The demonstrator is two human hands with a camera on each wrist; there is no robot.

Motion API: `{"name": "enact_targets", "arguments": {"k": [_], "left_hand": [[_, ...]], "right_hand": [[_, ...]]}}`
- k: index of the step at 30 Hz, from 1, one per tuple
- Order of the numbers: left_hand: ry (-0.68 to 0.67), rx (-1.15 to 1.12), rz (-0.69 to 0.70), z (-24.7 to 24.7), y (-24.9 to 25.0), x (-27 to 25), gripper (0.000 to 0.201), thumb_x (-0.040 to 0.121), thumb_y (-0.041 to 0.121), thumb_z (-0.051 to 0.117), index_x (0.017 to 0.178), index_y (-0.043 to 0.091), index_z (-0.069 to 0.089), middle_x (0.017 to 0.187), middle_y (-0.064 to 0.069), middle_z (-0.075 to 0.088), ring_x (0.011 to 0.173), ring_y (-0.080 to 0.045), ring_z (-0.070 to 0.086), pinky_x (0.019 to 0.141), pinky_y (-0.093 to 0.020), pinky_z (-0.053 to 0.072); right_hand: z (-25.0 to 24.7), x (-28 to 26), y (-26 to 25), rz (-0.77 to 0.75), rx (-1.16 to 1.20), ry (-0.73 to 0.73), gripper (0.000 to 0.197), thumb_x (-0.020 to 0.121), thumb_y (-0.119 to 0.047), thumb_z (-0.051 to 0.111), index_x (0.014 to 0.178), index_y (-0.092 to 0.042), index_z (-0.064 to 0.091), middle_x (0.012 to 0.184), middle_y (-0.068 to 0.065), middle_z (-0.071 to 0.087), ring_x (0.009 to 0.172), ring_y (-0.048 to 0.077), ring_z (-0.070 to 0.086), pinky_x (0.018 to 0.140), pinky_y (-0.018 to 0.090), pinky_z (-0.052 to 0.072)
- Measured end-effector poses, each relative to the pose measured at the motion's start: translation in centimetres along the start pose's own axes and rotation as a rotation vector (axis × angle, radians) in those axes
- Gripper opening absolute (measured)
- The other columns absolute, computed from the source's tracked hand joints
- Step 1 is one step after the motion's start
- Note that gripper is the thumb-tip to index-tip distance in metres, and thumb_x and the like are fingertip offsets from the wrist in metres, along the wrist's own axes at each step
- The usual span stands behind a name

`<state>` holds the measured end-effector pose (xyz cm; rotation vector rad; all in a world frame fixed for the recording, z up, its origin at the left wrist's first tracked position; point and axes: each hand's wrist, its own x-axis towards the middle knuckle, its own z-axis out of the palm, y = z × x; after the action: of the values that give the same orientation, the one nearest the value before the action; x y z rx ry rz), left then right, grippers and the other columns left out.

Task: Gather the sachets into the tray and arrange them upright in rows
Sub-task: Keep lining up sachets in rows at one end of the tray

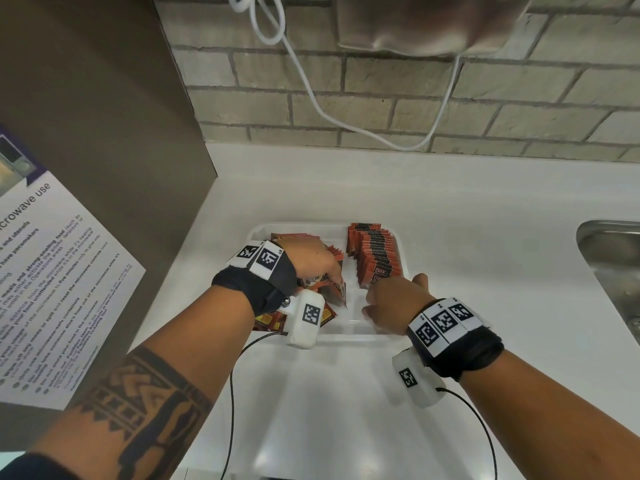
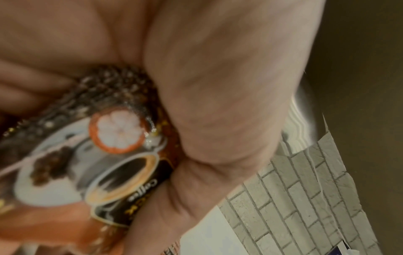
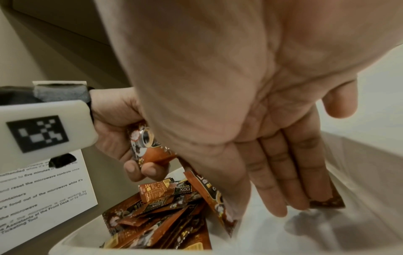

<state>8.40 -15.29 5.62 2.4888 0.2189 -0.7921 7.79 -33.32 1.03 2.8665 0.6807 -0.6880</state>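
A white tray [image 1: 346, 336] sits on the white counter. Along its right side several brown-orange sachets stand upright in a row [image 1: 375, 252]. A loose pile of sachets [image 1: 298, 239] lies in its left half, seen closer in the right wrist view [image 3: 163, 224]. My left hand [image 1: 329, 271] hovers over the pile and grips a coffee sachet [image 1: 339, 289] [image 2: 98, 163] between curled fingers and thumb. My right hand [image 1: 388, 296] is at the near end of the row, its straight fingers [image 3: 283, 181] laid flat against the last sachet [image 3: 329, 200].
A steel sink [image 1: 609, 258] is sunk into the counter at the right. A brown cabinet panel [image 1: 121, 133] with a microwave notice [image 1: 52, 289] stands at the left. A white cable [image 1: 346, 123] hangs along the brick wall behind.
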Motion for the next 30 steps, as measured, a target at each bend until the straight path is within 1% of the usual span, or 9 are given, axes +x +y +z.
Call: {"name": "enact_targets", "arguments": {"k": [2, 6, 10, 14, 18, 21, 24, 26, 30], "left_hand": [[-0.001, -0.013, 0.008, 0.0, 0.0, 0.0, 0.033, 0.085, 0.035, 0.072, 0.09, 0.003, 0.07, 0.077, -0.003, 0.056, 0.075, -0.021, 0.052, 0.067, -0.027, 0.039], [0.004, -0.006, -0.008, 0.1, 0.0, 0.1, 0.029, 0.084, 0.036, 0.073, 0.067, 0.017, 0.058, 0.077, -0.002, 0.056, 0.075, -0.021, 0.053, 0.069, -0.028, 0.039], [-0.002, -0.002, -0.017, 0.1, 0.2, 0.1, 0.035, 0.085, 0.035, 0.072, 0.06, 0.018, 0.054, 0.068, -0.001, 0.053, 0.068, -0.019, 0.048, 0.064, -0.027, 0.036], [-0.002, 0.01, -0.018, 0.1, 0.2, 0.0, 0.034, 0.084, 0.038, 0.072, 0.062, 0.019, 0.055, 0.069, 0.001, 0.053, 0.068, -0.018, 0.05, 0.064, -0.027, 0.037], [-0.006, -0.015, -0.019, 0.1, 0.0, -0.1, 0.034, 0.084, 0.037, 0.072, 0.063, 0.014, 0.058, 0.066, 0.001, 0.052, 0.064, -0.018, 0.048, 0.062, -0.027, 0.036], [-0.013, -0.066, 0.003, 0.1, -0.1, -0.3, 0.038, 0.085, 0.033, 0.072, 0.09, -0.005, 0.067, 0.067, -0.001, 0.052, 0.067, -0.02, 0.049, 0.065, -0.027, 0.038], [-0.021, -0.081, 0.002, -0.2, -0.1, -0.5, 0.032, 0.085, 0.031, 0.073, 0.079, 0.0, 0.067, 0.071, -0.003, 0.055, 0.068, -0.02, 0.049, 0.064, -0.027, 0.037], [-0.026, -0.106, 0.001, -0.6, -0.2, -0.6, 0.035, 0.085, 0.03, 0.073, 0.082, -0.004, 0.065, 0.068, -0.002, 0.052, 0.067, -0.02, 0.047, 0.061, -0.026, 0.036], [-0.041, -0.155, 0.015, -2.3, -0.7, -1.3, 0.032, 0.075, 0.036, 0.077, 0.078, 0.005, 0.071, 0.081, -0.007, 0.061, 0.08, -0.024, 0.053, 0.073, -0.032, 0.041]], "right_hand": [[0.0, -0.1, 0.0, -0.001, -0.003, -0.001, 0.028, 0.097, -0.042, 0.043, 0.081, -0.021, 0.051, 0.083, -0.005, 0.057, 0.091, 0.018, 0.056, 0.099, 0.046, 0.024], [-0.1, 0.0, 0.1, 0.004, 0.034, 0.01, 0.024, 0.097, -0.041, 0.044, 0.085, -0.022, 0.054, 0.088, -0.005, 0.06, 0.094, 0.018, 0.057, 0.098, 0.045, 0.024], [-0.5, 0.1, 0.4, 0.015, 0.045, 0.061, 0.023, 0.097, -0.039, 0.045, 0.094, -0.023, 0.061, 0.093, -0.006, 0.062, 0.096, 0.017, 0.056, 0.096, 0.044, 0.024], [-0.6, 0.1, 0.4, 0.016, 0.05, 0.054, 0.026, 0.098, -0.04, 0.045, 0.101, -0.024, 0.065, 0.098, -0.007, 0.064, 0.099, 0.017, 0.056, 0.097, 0.044, 0.023], [-0.7, -0.1, 0.1, 0.012, 0.038, 0.034, 0.024, 0.098, -0.041, 0.044, 0.095, -0.023, 0.06, 0.098, -0.006, 0.064, 0.101, 0.018, 0.056, 0.097, 0.044, 0.024], [-0.6, -0.1, -0.1, 0.004, 0.051, 0.02, 0.026, 0.099, -0.042, 0.044, 0.106, -0.024, 0.062, 0.106, -0.006, 0.065, 0.107, 0.018, 0.057, 0.1, 0.045, 0.023], [-0.7, -0.2, -0.2, 0.0, 0.058, 0.025, 0.032, 0.099, -0.042, 0.045, 0.12, -0.025, 0.063, 0.117, -0.006, 0.065, 0.114, 0.018, 0.056, 0.101, 0.044, 0.023], [-1.0, -0.4, -0.2, -0.013, 0.075, 0.054, 0.031, 0.098, -0.041, 0.048, 0.12, -0.026, 0.064, 0.118, -0.008, 0.065, 0.115, 0.017, 0.056, 0.1, 0.043, 0.024], [-1.9, -0.2, -0.1, -0.077, 0.331, 0.206, 0.034, 0.095, -0.037, 0.061, 0.127, -0.027, 0.059, 0.119, -0.008, 0.065, 0.113, 0.016, 0.058, 0.097, 0.033, 0.037]]}}
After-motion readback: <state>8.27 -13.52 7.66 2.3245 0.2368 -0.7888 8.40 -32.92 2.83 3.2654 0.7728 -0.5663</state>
